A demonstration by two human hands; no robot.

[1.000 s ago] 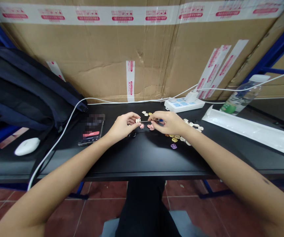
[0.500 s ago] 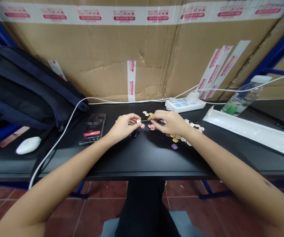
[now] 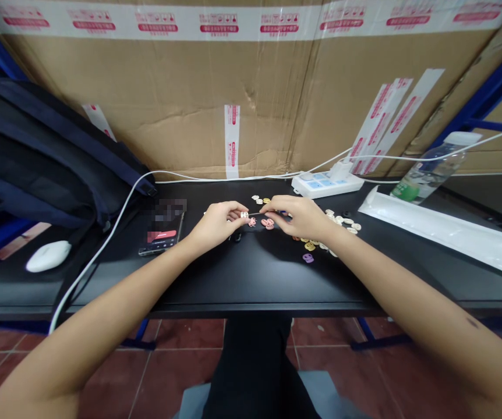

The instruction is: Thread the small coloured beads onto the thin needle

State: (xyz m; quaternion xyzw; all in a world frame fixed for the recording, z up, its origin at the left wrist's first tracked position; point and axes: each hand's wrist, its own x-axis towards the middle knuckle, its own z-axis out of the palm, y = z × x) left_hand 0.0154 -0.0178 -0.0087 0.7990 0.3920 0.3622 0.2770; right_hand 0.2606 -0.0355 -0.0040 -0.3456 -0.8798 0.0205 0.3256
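Observation:
My left hand (image 3: 220,226) pinches a small white piece with cut-out openings (image 3: 244,215) between thumb and fingertips. A thin rod-like tool (image 3: 255,214) reaches toward that piece from my right hand (image 3: 298,215), whose thumb and fingers are closed on it. Whether the rod's tip touches or enters the piece is too small to tell. Below the rod lie pink pieces (image 3: 268,223) on the black table (image 3: 251,279). Several cream and yellow pieces (image 3: 309,246) lie around my right wrist, which covers part of them. A purple piece (image 3: 307,258) sits nearest the front edge.
A phone (image 3: 163,230), a white rounded case (image 3: 49,256) and a dark backpack (image 3: 50,139) are on the left. Behind my hands stands a white power strip (image 3: 327,185) with a cable. To the right are a bottle (image 3: 430,169) and a long white packet (image 3: 443,233).
Both hands hold almost the same pose, still closed on the white piece and the rod. The whole view has shifted slightly.

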